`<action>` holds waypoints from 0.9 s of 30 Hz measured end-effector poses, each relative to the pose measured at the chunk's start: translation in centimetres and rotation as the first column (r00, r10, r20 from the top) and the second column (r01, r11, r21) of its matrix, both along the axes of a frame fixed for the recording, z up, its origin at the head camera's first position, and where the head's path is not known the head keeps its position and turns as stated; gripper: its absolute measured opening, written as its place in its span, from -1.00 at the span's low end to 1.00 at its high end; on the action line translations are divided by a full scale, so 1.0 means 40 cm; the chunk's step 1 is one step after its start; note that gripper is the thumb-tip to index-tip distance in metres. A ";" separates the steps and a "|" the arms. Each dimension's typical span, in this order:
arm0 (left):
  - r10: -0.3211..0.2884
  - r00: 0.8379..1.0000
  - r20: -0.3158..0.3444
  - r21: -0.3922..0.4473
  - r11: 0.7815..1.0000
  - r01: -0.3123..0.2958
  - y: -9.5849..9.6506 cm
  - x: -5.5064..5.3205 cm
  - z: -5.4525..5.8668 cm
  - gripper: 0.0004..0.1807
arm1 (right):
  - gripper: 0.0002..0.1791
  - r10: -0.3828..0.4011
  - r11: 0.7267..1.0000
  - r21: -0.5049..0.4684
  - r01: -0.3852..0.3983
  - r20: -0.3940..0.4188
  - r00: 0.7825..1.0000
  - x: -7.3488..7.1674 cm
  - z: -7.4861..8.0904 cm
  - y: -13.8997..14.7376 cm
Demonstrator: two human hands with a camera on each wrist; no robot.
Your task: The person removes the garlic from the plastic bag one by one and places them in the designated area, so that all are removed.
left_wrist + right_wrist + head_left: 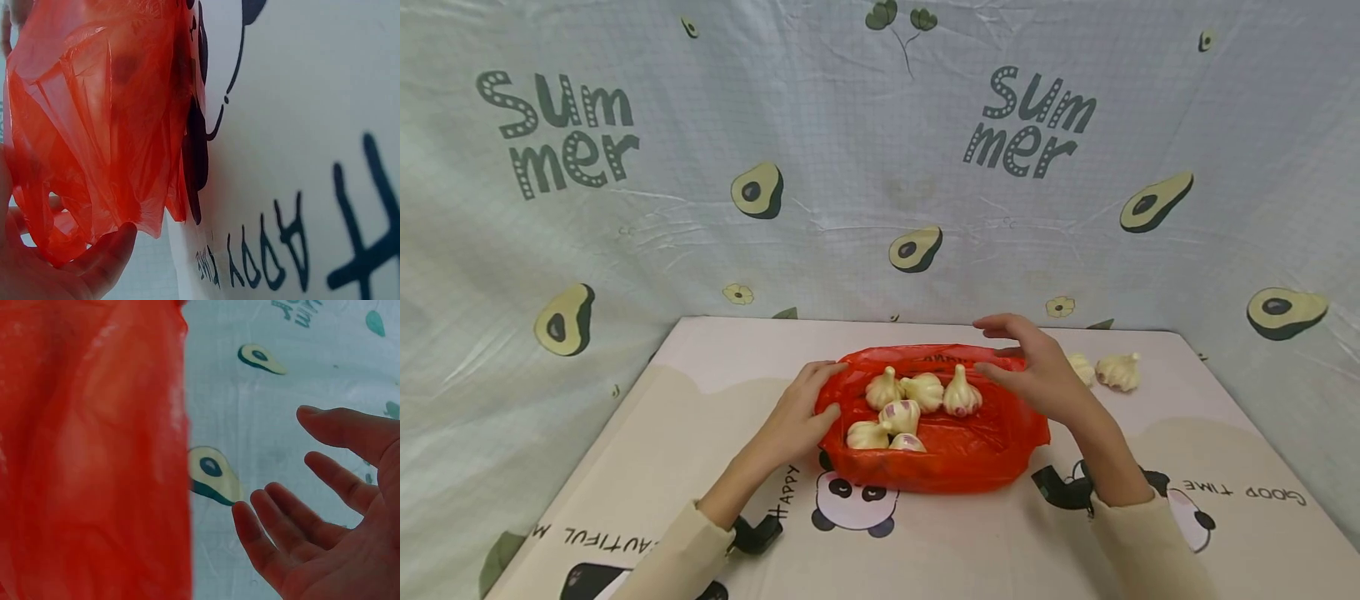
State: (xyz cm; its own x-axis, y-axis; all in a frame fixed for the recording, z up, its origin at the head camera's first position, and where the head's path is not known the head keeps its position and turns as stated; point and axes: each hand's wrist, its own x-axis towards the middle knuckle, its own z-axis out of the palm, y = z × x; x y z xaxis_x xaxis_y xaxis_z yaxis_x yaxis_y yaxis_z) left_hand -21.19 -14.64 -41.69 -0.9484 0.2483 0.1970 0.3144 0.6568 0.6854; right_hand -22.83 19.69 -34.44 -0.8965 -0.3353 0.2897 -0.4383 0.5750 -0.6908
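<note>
A red plastic bag [955,471] lies spread open on the table, with several garlic bulbs [922,392] inside, mostly toward its left half. My left hand [797,417] holds the bag's left side, fingers over the rim and thumb in front. In the left wrist view, the thumb [119,253] and fingers lie on either side of the thin plastic. Above the bag's right end hovers my right hand [1045,371], its fingers parted and nothing held. The right wrist view shows those fingers [278,528] apart from the red plastic [94,456].
Two more garlic bulbs, one of them [1118,372] in full view, lie on the table behind the right hand. The pale table cover [880,567] carries panda prints and lettering. An avocado-print curtain [850,125] hangs at the back and sides.
</note>
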 end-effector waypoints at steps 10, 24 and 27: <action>-0.008 1.000 -0.008 -0.002 1.000 0.008 -0.002 -0.002 0.002 -0.37 | -0.40 0.005 0.997 0.072 -0.018 0.179 0.984 -0.016 -0.036 -0.029; 0.002 1.000 0.012 0.015 1.000 -0.003 -0.006 0.002 0.004 -0.37 | -0.37 -0.055 0.944 0.328 -0.022 0.223 0.973 -0.052 -0.064 -0.078; 0.000 1.000 0.012 0.020 1.000 -0.001 -0.007 0.002 0.004 -0.36 | -0.27 -0.056 0.935 0.353 -0.029 0.228 0.972 -0.058 -0.069 -0.084</action>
